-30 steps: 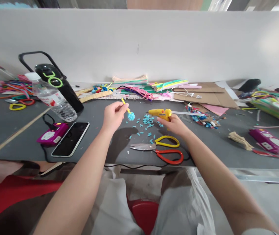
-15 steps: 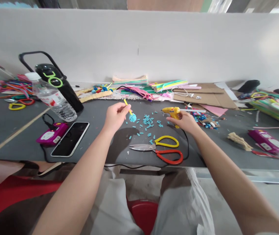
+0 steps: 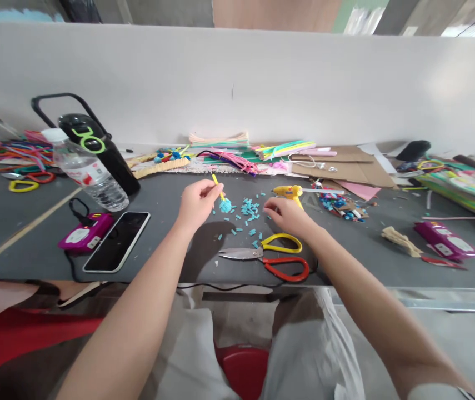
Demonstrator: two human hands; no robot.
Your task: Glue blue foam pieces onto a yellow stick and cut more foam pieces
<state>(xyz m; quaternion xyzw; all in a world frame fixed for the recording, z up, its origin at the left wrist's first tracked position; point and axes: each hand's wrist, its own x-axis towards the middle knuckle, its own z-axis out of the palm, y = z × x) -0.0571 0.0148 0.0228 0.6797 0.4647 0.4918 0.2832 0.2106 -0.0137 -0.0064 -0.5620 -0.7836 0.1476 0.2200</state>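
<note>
"Head view: how does the yellow stem [image 3: 215, 179] sit?"

"Pinched between the left hand's [image 3: 198, 204] thumb and fingers, above the table [image 3: 345, 258]. Its long axis slants, top end up and leftward, blue tuft [image 3: 225, 206] down and rightward."

"And the right hand [image 3: 291, 215]?"

"Fingers curled beside the blue snippets [image 3: 249, 208], near the yellow glue gun [image 3: 289, 191], whose nozzle points left. I can't tell whether the fingertips meet."

"Surroundings?"

"Grey tabletop, scissors [image 3: 243, 254] nearer the person, white partition [image 3: 237, 66] behind."

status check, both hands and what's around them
Left hand pinching yellow stem with blue tuft. Right hand beside blue bits, grip unclear. Yellow glue gun just beyond, scissors on the near side.
</note>
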